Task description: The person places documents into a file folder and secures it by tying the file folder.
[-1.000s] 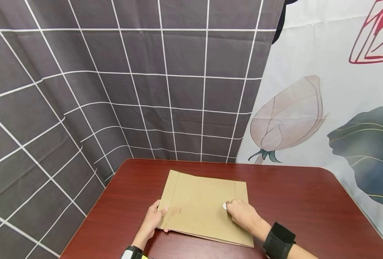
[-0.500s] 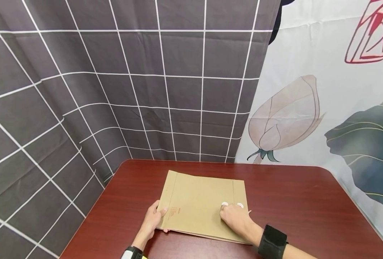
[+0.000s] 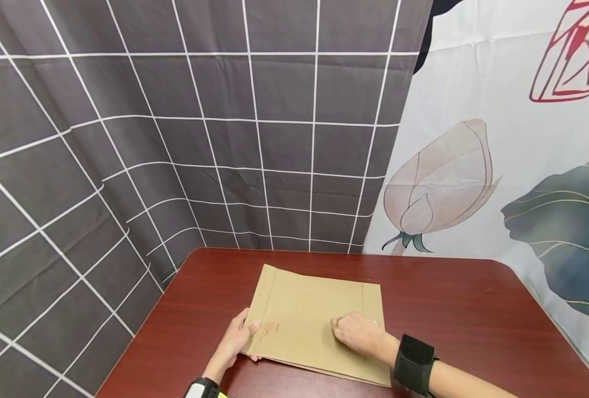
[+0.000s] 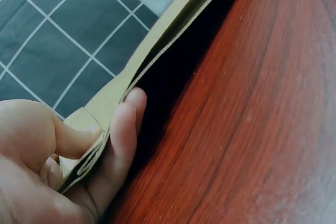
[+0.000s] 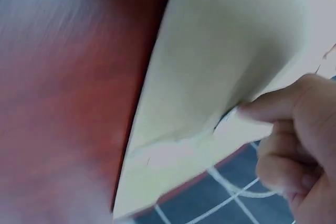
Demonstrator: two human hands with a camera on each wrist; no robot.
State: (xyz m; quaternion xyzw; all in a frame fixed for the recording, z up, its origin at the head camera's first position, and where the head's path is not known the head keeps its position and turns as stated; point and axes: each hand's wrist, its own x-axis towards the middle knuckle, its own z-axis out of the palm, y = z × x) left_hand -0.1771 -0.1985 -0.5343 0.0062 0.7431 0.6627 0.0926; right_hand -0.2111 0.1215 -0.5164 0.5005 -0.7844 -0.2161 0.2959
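A tan kraft-paper document envelope (image 3: pixel 309 309) lies at a slant on the table, with small red print near its left end. My left hand (image 3: pixel 235 334) grips its near left corner, thumb on top and fingers underneath; the left wrist view shows its layered edge (image 4: pixel 89 161) between them. Over the right part of the envelope is my right hand (image 3: pixel 358 331), fingers curled. In the right wrist view its fingertip is right at a white round button (image 5: pixel 227 118), and a thin pale string (image 5: pixel 252 194) loops up to the curled fingers. The hand mostly hides the buttons in the head view.
The reddish-brown wooden table (image 3: pixel 448 309) extends around the envelope. Behind it hangs a dark grey curtain (image 3: pixel 284 143) with white grid lines, beside a white cloth (image 3: pixel 498 232) with a flower print. A black band (image 3: pixel 414 365) wraps my right wrist.
My right hand has shifted left across the envelope, first uncovering two white buttons, then mostly covering them. My left hand keeps its grip on the corner.
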